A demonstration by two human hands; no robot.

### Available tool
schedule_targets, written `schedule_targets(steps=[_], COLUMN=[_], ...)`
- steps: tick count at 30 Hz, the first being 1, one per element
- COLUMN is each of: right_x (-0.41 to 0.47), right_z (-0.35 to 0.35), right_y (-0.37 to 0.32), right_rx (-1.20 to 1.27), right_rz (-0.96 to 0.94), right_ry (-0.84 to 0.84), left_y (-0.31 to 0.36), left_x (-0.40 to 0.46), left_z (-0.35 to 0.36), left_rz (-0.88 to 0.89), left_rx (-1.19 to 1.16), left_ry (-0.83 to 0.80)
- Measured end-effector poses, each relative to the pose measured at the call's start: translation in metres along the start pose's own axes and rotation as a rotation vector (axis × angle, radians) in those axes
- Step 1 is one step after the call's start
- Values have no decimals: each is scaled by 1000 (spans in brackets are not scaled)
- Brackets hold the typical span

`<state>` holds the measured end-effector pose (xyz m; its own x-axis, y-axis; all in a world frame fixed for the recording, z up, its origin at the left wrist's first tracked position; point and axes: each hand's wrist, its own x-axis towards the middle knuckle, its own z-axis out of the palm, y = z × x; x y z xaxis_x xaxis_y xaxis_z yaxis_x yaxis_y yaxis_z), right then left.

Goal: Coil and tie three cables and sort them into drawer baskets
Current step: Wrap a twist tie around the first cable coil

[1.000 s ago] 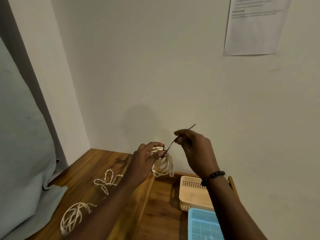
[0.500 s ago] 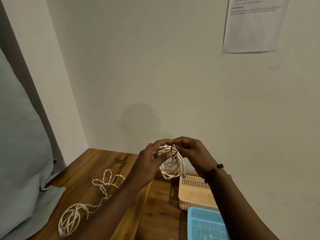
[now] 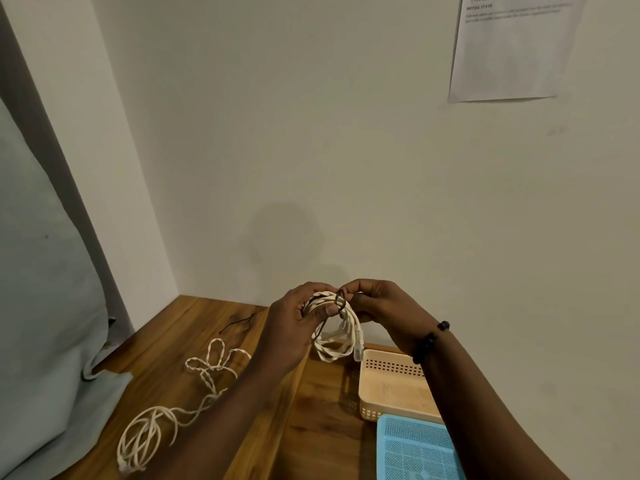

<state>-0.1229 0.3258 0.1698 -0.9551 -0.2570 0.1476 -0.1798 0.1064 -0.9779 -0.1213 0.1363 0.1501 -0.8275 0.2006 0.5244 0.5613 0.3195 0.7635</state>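
Note:
My left hand (image 3: pixel 294 327) grips a coiled white cable (image 3: pixel 337 341) held above the open drawer. A dark twist tie (image 3: pixel 340 300) wraps the top of the coil, and my right hand (image 3: pixel 377 306) pinches that tie between thumb and fingers. The cable's plug hangs down at the right side of the coil. On the wooden table top (image 3: pixel 166 344) lie a loose braided white cable (image 3: pixel 211 365) and, nearer me, a rough white coil (image 3: pixel 142 438). A spare dark tie (image 3: pixel 239 323) lies near the wall.
In the drawer stand a beige perforated basket (image 3: pixel 391 386) and a blue mesh basket (image 3: pixel 415 448) in front of it. A grey-blue cloth (image 3: pixel 45 323) hangs at the left over the table edge. A paper sheet (image 3: pixel 512 46) is stuck on the wall.
My right hand has come in from holding the tie stretched out up and right to pinching it tight against the coil. The coil is now held slightly further right, over the drawer.

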Motion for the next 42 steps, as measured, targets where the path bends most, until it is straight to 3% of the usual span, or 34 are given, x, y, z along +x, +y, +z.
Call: schedule_targets(steps=[3, 7, 8, 13, 19, 21, 25, 29, 42], right_x=[2, -7, -12, -16, -6, -5, -11, -12, -3], right_z=[3, 21, 27, 51, 49, 52, 57, 61, 67], right_y=[3, 5, 7, 26, 33, 33, 24, 13, -2], right_rx=[-112, -486, -574, -1128, -1332, -1261, -524, -204, -299], right_rz=[-52, -403, -507, -731, -823, -834, -629, -401, -178], right_ry=[33, 437, 471, 488, 468, 523, 639, 670, 766], left_y=[-6, -8, -8, -7, -9, -8, -10, -12, -9], left_x=[2, 2, 3, 6, 9, 9, 9, 9, 8], left_z=[0, 0, 0, 0, -3, -3, -4, -4, -1], left_rz=[-33, -93, -103, -172, -210, -199, -192, -175, -101], left_rx=[1, -35, -47, -145, -248, -235, -223, -217, -133], left_ry=[59, 149, 164, 146, 95, 89, 110, 51, 82])
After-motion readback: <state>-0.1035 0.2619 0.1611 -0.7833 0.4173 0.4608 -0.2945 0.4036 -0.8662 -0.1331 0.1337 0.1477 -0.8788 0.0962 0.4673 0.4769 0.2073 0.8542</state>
